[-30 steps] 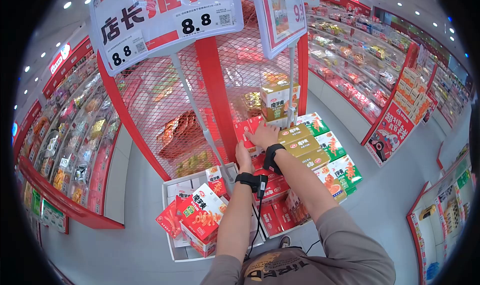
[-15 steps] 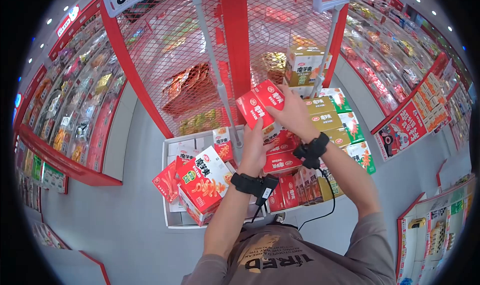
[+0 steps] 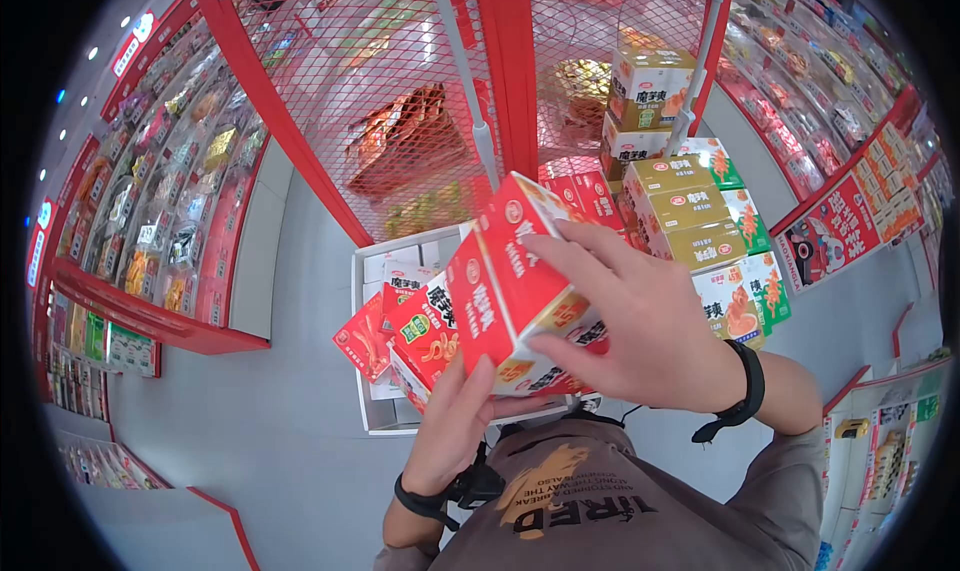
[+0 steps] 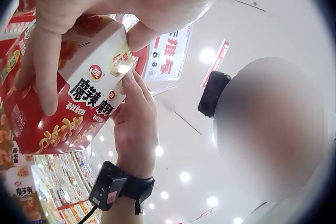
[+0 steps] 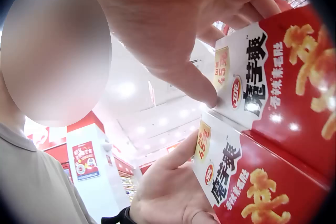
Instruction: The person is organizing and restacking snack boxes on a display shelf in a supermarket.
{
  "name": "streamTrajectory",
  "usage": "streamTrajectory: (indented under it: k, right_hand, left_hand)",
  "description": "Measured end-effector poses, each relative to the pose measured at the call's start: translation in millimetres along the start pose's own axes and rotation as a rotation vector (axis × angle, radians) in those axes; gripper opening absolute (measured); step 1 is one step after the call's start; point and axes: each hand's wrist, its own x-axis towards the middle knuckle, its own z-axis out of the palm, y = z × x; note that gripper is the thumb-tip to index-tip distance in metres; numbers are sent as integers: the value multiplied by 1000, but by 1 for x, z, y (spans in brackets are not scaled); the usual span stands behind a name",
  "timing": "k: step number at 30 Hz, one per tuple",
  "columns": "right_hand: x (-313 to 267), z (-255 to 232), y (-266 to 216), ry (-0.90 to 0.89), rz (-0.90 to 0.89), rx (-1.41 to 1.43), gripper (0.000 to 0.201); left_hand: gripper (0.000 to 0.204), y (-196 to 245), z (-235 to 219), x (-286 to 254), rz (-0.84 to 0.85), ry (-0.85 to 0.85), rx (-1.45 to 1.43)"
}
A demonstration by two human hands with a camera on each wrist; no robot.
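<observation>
Two red-and-white snack boxes (image 3: 482,306), pressed side by side, are held tilted in front of the chest. My left hand (image 3: 455,426) grips the near lower end, with its thumb on the red face and fingers underneath. In the left wrist view its fingers spread across the printed side. My right hand (image 3: 650,321) holds the right side, with fingers over the upper face and its thumb at the white end panel. The right wrist view shows that thumb at the seam between the boxes (image 5: 247,182). Behind them, a larger red-and-white box (image 3: 425,326) leans in a white tray (image 3: 375,411).
Gold boxes (image 3: 690,206) and green-and-white boxes (image 3: 745,216) are stacked to the right. More red boxes (image 3: 585,191) lie by the red post (image 3: 508,91). Red mesh panels (image 3: 400,81) and thin sign poles (image 3: 460,71) rise behind. Shelves (image 3: 170,221) stand at left.
Both hands have lifted the red boxes from the stack by the post and brought them toward the body, turning them. The head view has tipped downward.
</observation>
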Motion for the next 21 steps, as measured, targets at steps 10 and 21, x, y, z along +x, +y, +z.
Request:
streamTrajectory:
  k: [10, 21]
  right_hand:
    - [147, 93, -23, -103, -349, 53, 50]
    - [227, 251, 66, -393, -123, 206, 68]
  left_hand:
    - [62, 44, -81, 19, 380, 168, -351]
    - [64, 46, -218, 108, 96, 170, -373]
